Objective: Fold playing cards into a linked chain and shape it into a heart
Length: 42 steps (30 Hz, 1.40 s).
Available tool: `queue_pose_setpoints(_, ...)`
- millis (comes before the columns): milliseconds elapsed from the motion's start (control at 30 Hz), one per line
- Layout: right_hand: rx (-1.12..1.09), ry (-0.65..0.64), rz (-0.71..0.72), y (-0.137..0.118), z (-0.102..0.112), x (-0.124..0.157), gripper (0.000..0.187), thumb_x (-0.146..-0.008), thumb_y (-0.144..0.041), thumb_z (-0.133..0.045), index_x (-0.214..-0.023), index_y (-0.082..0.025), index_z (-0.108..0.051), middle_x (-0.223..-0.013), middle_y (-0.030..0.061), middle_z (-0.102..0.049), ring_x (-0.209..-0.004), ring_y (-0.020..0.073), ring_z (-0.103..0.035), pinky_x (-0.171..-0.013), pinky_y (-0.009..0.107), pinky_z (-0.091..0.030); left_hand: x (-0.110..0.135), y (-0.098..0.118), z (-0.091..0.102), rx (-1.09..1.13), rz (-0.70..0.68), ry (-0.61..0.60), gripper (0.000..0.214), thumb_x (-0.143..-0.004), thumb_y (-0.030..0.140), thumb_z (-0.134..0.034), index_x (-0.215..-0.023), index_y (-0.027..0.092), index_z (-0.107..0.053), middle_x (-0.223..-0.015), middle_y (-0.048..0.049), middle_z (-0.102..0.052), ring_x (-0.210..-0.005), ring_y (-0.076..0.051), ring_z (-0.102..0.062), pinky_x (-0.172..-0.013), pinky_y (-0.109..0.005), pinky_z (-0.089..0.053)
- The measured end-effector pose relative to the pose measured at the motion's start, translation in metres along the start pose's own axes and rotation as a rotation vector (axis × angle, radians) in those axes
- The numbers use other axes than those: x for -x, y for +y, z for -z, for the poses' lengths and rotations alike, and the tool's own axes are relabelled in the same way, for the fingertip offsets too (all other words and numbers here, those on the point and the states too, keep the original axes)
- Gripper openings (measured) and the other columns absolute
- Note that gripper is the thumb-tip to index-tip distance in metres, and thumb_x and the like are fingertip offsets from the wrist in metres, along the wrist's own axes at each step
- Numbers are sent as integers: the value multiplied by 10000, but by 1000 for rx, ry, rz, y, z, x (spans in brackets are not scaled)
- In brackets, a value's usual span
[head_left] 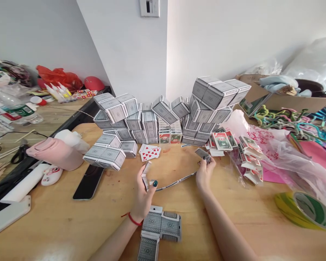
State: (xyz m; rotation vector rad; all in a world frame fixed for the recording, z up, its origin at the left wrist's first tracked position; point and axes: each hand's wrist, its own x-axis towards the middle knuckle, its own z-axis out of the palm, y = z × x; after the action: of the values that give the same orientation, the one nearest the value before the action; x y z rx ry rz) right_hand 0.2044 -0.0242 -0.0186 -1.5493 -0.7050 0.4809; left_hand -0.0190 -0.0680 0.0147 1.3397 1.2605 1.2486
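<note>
A strip of joined playing cards (176,182) stretches between my hands, seen almost edge-on, with its ends turned up. My left hand (144,195) grips the left end, thumb inside and fingers behind. The right end is pinched by my right hand (205,173), where a grey card back shows. Below my left wrist, several grey-backed folded card pieces (159,228) lie on the table. Loose face-up playing cards (150,153) rest just beyond my left hand. Farther back stand stacked blocks of folded cards (149,123), and red-and-green card boxes (221,140) lie to the right.
On the left are a black phone (89,182), a pink cup (55,153) and a white mouse (52,175). A roll of yellow-green tape (285,208) lies at right, near crumpled clear plastic (293,154) and a cardboard box (288,99). A wall (125,47) closes the back.
</note>
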Motion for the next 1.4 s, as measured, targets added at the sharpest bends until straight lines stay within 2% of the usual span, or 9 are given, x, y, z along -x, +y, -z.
queue_pose_setpoints(133, -23, -159, 24, -6, -8, 9, 420, -802, -407, -380, -1151, -173, -387, -1138, 88, -474, -1052, 193, -437, -917, 355, -312, -13, -9, -14, -24, 16, 92, 456, -797, 353, -467, -1223, 234, -355, -1261, -83, -420, -1143, -203, -416, -923, -337, -383)
queue_pose_setpoints(233, -79, -356, 54, -11, -12, 17, 408, -806, -403, -389, -1151, -188, -425, -1157, 75, -498, -1078, 184, -441, -942, 344, -302, -31, -12, -20, -14, 29, 72, 348, -812, 375, -430, -1121, 219, -476, -1168, -63, -511, -1066, -194, -477, -841, -296, -431)
queue_pose_setpoints(367, -137, -510, 60, -15, -14, 23, 403, -805, -407, -397, -1142, -204, -485, -1220, 54, -489, -1150, 186, -404, -991, 345, -259, -56, -16, -28, 87, -14, 37, 360, -832, 407, -361, -944, 160, -599, -1008, -68, -612, -993, -196, -529, -891, -317, -391)
queue_pose_setpoints(500, -205, -531, 46, -17, -12, 24, 422, -814, -403, -386, -1184, -214, -462, -1209, 56, -511, -1152, 193, -418, -990, 367, -269, -76, -17, -35, 226, 0, 19, 400, -832, 409, -328, -826, 145, -628, -899, -71, -642, -894, -193, -574, -859, -332, -413)
queue_pose_setpoints(633, -212, -538, 27, -16, -13, 22, 406, -789, -347, -420, -1168, -211, -478, -1222, 52, -503, -1146, 195, -428, -985, 372, -281, -83, -10, -32, 255, -80, -210, 342, -813, 316, -341, -927, 143, -614, -1005, -74, -621, -982, -206, -538, -923, -364, -365)
queue_pose_setpoints(733, -218, -578, 22, -14, -14, 22, 474, -710, -236, -465, -1184, -221, -465, -1230, 38, -499, -1141, 198, -434, -982, 379, -290, -81, -8, -29, 174, -99, -330, 356, -680, 150, -437, -997, 173, -596, -1082, -42, -598, -1028, -211, -508, -941, -369, -349)
queue_pose_setpoints(967, -183, -589, 31, -11, -13, 19, 533, -592, -128, -383, -1087, -201, -568, -1159, 26, -564, -1124, 210, -450, -993, 379, -277, -79, -17, -23, 61, -93, -248, 522, -575, 41, -348, -999, 188, -614, -1057, -19, -619, -1026, -190, -516, -915, -331, -378)
queue_pose_setpoints(1133, -179, -540, 68, -9, -11, 16, 504, -603, -138, -356, -1036, -197, -608, -1128, 22, -589, -1105, 205, -471, -976, 355, -301, -79, -18, -8, -54, -180, -181, 450, -646, 61, -354, -988, 167, -627, -1043, -34, -624, -1025, -197, -519, -906, -331, -382)
queue_pose_setpoints(1400, -109, -574, 98, -12, -8, 11, 392, -675, -188, -386, -971, -208, -642, -1074, 21, -620, -1064, 223, -499, -937, 344, -335, -79, -13, -4, -166, -266, -253, 381, -846, 278, -294, -972, 160, -633, -1044, -65, -621, -1033, -207, -521, -871, -323, -401)
